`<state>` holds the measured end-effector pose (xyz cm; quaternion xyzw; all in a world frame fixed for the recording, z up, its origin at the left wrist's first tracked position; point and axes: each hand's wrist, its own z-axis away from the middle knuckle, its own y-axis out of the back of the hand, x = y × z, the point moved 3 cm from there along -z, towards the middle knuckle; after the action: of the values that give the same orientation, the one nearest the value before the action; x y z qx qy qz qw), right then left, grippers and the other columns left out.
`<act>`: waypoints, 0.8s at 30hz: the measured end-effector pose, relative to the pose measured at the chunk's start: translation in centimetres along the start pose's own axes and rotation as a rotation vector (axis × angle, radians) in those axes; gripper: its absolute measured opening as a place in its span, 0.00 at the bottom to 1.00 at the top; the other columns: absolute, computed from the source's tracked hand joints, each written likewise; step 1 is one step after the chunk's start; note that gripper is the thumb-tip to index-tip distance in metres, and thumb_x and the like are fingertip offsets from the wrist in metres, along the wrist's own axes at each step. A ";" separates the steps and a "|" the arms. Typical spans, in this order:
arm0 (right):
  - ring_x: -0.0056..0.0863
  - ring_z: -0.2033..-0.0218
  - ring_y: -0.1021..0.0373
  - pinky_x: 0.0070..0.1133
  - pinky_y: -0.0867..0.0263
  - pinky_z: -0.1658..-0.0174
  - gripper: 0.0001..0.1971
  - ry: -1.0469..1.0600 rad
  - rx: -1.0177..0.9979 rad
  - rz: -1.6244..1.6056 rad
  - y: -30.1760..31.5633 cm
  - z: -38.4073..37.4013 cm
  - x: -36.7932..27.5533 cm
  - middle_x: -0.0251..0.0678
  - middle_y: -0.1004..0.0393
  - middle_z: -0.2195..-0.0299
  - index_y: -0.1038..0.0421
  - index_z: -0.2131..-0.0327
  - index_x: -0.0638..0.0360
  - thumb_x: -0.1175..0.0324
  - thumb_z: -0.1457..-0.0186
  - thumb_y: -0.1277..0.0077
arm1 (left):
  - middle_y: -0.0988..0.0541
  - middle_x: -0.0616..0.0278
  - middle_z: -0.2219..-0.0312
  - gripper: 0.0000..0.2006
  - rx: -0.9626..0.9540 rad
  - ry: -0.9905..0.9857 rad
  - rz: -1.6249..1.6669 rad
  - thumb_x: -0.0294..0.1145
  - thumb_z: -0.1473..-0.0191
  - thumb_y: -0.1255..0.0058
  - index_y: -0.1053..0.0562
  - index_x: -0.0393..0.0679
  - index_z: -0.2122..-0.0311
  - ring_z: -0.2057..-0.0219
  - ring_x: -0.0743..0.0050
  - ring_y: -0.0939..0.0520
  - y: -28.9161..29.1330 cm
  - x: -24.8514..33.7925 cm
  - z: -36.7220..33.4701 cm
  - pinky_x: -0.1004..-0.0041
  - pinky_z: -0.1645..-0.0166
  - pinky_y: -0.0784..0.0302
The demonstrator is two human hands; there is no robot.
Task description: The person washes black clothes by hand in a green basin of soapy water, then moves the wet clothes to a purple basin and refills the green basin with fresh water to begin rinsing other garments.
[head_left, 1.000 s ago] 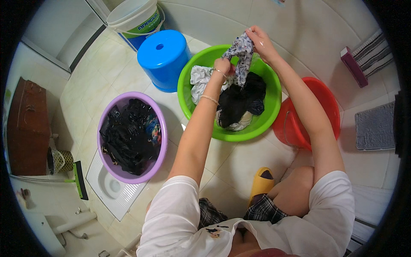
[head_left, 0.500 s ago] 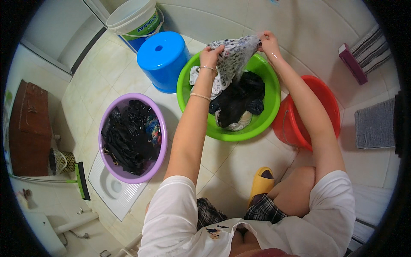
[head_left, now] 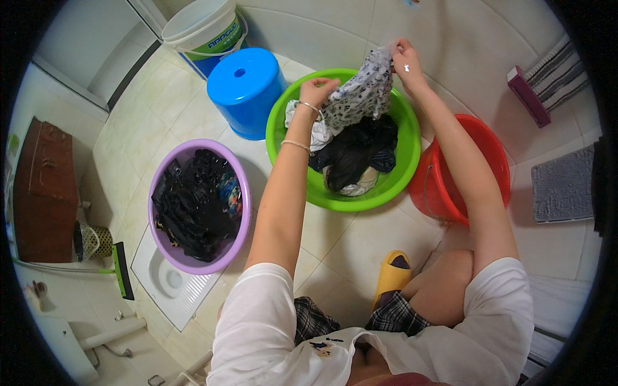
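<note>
My right hand [head_left: 405, 59] pinches the upper right of a thin, wet white garment with a dark print [head_left: 362, 95]. My left hand [head_left: 317, 91] is closed at the garment's left edge, wrist bent inward. Between both hands the cloth hangs over the far side of a green basin [head_left: 410, 174]. Inside that basin lie black clothes [head_left: 354, 154], a white cloth [head_left: 320, 136] at the left and a cream piece [head_left: 365, 183] at the near side. The garment's lower end hangs down close to the black clothes.
A red bucket [head_left: 501, 151] stands right of the green basin, an upturned blue stool [head_left: 241, 83] left of it. Nearer left, a purple basin [head_left: 246, 225] of dark wet clothes sits over a squat toilet [head_left: 170, 289]. A white pail [head_left: 193, 22] stands behind the stool.
The printed garment has spread wider and its hanging part has shifted right. My left hand has moved slightly right and down along its edge; the right hand stays nearly in place.
</note>
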<state>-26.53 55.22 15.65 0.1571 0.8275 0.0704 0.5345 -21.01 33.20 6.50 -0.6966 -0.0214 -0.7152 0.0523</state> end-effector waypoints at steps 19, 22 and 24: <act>0.16 0.78 0.37 0.14 0.37 0.80 0.10 -0.175 -0.304 -0.062 -2.4 2.2 -2.7 0.30 0.34 0.77 0.38 0.71 0.60 0.63 0.50 0.58 | 0.27 0.67 0.77 0.12 0.214 0.042 0.181 0.36 0.61 0.47 0.29 0.40 0.71 0.75 0.82 0.30 1.3 -0.2 0.4 0.79 0.70 0.34; 0.12 0.79 0.39 0.12 0.37 0.81 0.09 -0.126 -0.383 -0.082 -3.5 3.2 -4.4 0.25 0.37 0.79 0.38 0.71 0.58 0.62 0.51 0.57 | 0.27 0.67 0.78 0.12 -0.038 -0.177 0.171 0.38 0.58 0.49 0.28 0.45 0.68 0.80 0.83 0.31 -1.7 3.2 0.8 0.82 0.80 0.39; 0.11 0.79 0.40 0.11 0.38 0.81 0.09 -0.098 -0.435 -0.060 -3.8 3.3 -4.8 0.24 0.37 0.79 0.39 0.72 0.57 0.62 0.50 0.58 | 0.27 0.66 0.79 0.12 -0.003 -0.157 0.092 0.37 0.59 0.48 0.27 0.42 0.70 0.80 0.82 0.30 -2.7 4.3 1.0 0.81 0.79 0.37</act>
<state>-22.42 49.91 17.29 0.0168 0.7700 0.2236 0.5973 -20.43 35.78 10.98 -0.7508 0.0078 -0.6553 0.0824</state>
